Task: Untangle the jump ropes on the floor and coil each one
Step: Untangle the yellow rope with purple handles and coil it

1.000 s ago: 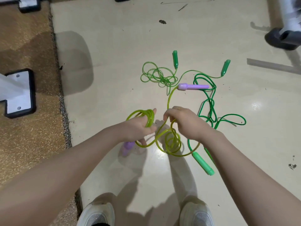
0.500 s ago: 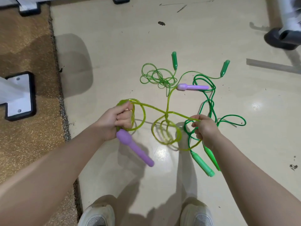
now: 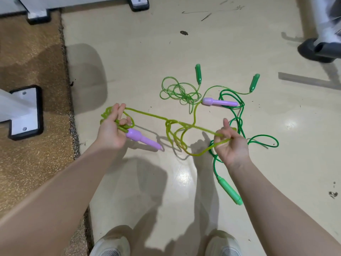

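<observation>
Left hand (image 3: 110, 130) gripping coiled yellow-green rope (image 3: 147, 115) with its purple handle (image 3: 142, 138); right hand (image 3: 230, 143) pinching the stretched strand. Best to ease tension, work open the knot (image 3: 173, 124) above the floor (image 3: 147, 52), then wind on evenly.

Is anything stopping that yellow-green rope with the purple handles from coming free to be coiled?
Yes. Between the left hand and right hand, the yellow-green rope bunches into a snarl of loops. Its far purple handle lies on the floor among the dark green rope and the light green rope.
</observation>
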`<action>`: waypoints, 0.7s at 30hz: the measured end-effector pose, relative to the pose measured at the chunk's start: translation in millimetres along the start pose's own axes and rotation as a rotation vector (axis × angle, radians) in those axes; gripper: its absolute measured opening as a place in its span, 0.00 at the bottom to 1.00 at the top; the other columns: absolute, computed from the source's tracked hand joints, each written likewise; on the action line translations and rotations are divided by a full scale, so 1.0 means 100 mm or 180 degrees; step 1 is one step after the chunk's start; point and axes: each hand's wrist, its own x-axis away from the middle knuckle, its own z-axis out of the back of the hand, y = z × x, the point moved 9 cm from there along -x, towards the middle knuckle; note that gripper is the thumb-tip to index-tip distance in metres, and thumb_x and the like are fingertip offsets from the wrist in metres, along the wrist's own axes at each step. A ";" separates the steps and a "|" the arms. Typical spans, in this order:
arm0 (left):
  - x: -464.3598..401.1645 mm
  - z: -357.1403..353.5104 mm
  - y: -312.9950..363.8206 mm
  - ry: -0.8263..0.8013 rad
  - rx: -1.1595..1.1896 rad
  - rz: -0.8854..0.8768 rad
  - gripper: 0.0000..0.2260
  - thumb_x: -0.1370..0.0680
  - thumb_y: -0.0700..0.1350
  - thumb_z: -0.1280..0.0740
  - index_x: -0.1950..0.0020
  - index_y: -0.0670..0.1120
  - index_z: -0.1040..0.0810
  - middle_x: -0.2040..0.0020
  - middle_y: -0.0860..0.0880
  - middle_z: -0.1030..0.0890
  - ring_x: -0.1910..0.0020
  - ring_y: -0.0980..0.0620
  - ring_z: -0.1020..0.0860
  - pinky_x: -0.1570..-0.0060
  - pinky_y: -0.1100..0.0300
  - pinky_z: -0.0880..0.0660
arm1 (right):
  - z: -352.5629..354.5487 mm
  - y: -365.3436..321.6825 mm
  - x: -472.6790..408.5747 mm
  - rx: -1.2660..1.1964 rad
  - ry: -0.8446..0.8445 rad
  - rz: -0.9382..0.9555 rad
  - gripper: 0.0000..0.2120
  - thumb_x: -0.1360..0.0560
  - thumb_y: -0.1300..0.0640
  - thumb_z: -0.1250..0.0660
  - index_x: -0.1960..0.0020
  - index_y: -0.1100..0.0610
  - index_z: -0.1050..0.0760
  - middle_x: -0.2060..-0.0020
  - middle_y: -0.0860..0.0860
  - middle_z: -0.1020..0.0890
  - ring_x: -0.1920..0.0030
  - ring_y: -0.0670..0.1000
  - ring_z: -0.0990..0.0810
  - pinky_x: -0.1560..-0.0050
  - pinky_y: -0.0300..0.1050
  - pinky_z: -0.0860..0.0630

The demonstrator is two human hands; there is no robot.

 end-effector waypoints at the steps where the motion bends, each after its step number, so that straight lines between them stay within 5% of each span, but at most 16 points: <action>1: -0.01 -0.02 0.00 0.0029 -0.0187 -0.0045 0.06 0.19 0.42 0.40 0.44 0.48 0.27 0.33 0.52 0.27 0.80 0.57 0.35 0.63 0.65 0.28 | -0.03 0.04 0.00 0.0374 -0.0086 -0.0060 0.13 0.22 0.66 0.50 0.48 0.60 0.28 0.79 0.49 0.35 0.81 0.45 0.41 0.82 0.35 0.37; 3: -0.01 -0.06 0.00 0.0043 -0.0526 -0.0104 0.05 0.21 0.41 0.37 0.47 0.49 0.26 0.36 0.55 0.25 0.79 0.57 0.35 0.65 0.65 0.27 | -0.04 0.01 0.01 0.2308 -0.0142 0.0071 0.19 0.25 0.69 0.52 0.42 0.56 0.29 0.78 0.50 0.37 0.78 0.45 0.47 0.83 0.34 0.44; 6: -0.01 -0.12 0.00 0.0019 -0.0791 -0.0175 0.03 0.21 0.41 0.36 0.53 0.48 0.27 0.55 0.55 0.25 0.80 0.57 0.34 0.70 0.65 0.27 | -0.17 0.16 0.10 0.5779 -0.0709 0.0375 0.25 0.26 0.69 0.48 0.39 0.47 0.26 0.62 0.51 0.23 0.69 0.46 0.29 0.71 0.33 0.33; 9: 0.00 -0.16 0.00 0.0042 -0.1193 -0.0360 0.04 0.20 0.43 0.37 0.47 0.49 0.27 0.62 0.54 0.29 0.78 0.56 0.32 0.68 0.63 0.28 | -0.21 0.35 0.18 0.7108 -0.1154 0.0251 0.24 0.28 0.67 0.43 0.39 0.48 0.23 0.48 0.46 0.21 0.44 0.47 0.26 0.48 0.34 0.34; 11: 0.01 -0.20 -0.04 -0.0058 -0.2386 -0.0464 0.10 0.19 0.43 0.41 0.38 0.50 0.32 0.63 0.51 0.28 0.76 0.50 0.25 0.70 0.62 0.28 | -0.19 0.45 0.20 0.7202 -0.1322 -0.0033 0.21 0.31 0.65 0.42 0.45 0.49 0.20 0.56 0.44 0.20 0.49 0.48 0.24 0.51 0.36 0.32; 13: 0.06 -0.22 -0.08 -0.0076 -0.4404 -0.0569 0.14 0.20 0.41 0.46 0.36 0.51 0.37 0.59 0.45 0.25 0.75 0.44 0.19 0.69 0.56 0.24 | -0.29 0.53 0.31 0.6582 -0.1551 -0.0276 0.20 0.39 0.61 0.46 0.53 0.52 0.20 0.75 0.43 0.25 0.69 0.47 0.29 0.68 0.35 0.35; 15: 0.12 -0.28 -0.07 -0.0050 -0.5860 -0.0929 0.08 0.22 0.37 0.46 0.44 0.47 0.37 0.50 0.47 0.22 0.75 0.49 0.19 0.68 0.55 0.27 | -0.49 0.51 0.36 0.5550 -0.1780 -0.0128 0.21 0.42 0.60 0.49 0.56 0.57 0.22 0.80 0.45 0.32 0.74 0.47 0.41 0.72 0.40 0.44; 19: 0.15 -0.38 0.00 -0.0088 -0.6323 -0.1310 0.05 0.23 0.35 0.42 0.51 0.44 0.35 0.52 0.51 0.25 0.79 0.55 0.23 0.76 0.59 0.34 | -0.71 0.31 0.37 0.4325 -0.1778 0.0272 0.14 0.36 0.57 0.48 0.59 0.60 0.26 0.77 0.49 0.37 0.71 0.49 0.41 0.67 0.45 0.44; 21: 0.18 -0.47 0.07 0.0016 -0.6512 -0.1662 0.05 0.22 0.40 0.37 0.49 0.42 0.32 0.53 0.50 0.24 0.69 0.50 0.18 0.72 0.60 0.33 | -0.71 0.29 0.37 0.3773 -0.1698 0.0170 0.11 0.33 0.56 0.47 0.60 0.59 0.27 0.76 0.48 0.36 0.71 0.49 0.41 0.67 0.45 0.43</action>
